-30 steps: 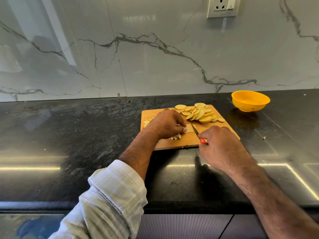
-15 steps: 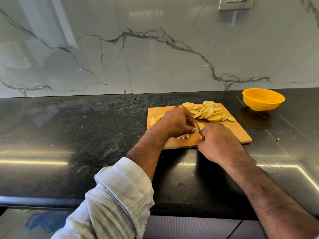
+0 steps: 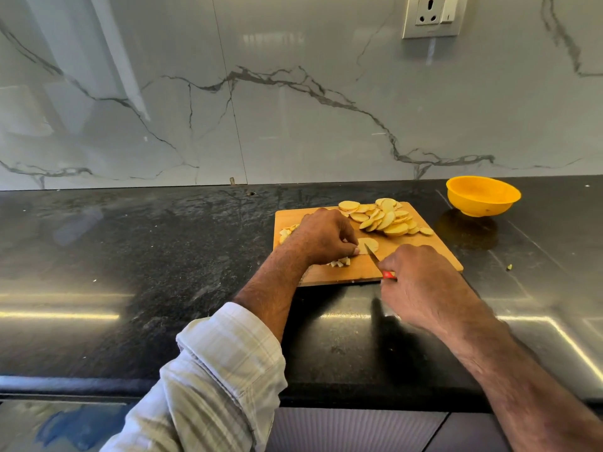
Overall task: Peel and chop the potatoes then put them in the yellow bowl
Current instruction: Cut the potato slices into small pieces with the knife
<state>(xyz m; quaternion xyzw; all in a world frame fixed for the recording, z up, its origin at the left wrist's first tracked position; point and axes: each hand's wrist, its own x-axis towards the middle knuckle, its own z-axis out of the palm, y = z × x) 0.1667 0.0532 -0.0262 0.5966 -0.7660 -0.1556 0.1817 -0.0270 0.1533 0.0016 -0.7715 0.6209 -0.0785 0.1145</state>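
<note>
A wooden cutting board [image 3: 424,252] lies on the black counter. A pile of round potato slices [image 3: 385,216] sits at its far side. My left hand [image 3: 321,236] pinches a potato slice [image 3: 370,244] flat on the board with curled fingers. My right hand [image 3: 421,282] grips a red-handled knife [image 3: 375,254], its blade laid across that slice. Small chopped pieces [image 3: 341,262] lie below my left hand, and more pieces [image 3: 287,233] lie at the board's left edge. The yellow bowl [image 3: 483,195] stands to the right of the board, apart from it.
The black counter [image 3: 146,256] stretches to the left and right of the board. A small potato scrap [image 3: 509,266] lies on the counter right of the board. A marble wall with a power socket [image 3: 432,14] stands behind. The counter's front edge runs just below my forearms.
The knife has come back toward me and its blade and red handle show again. My left hand stays on the slice. The view shifted slightly.
</note>
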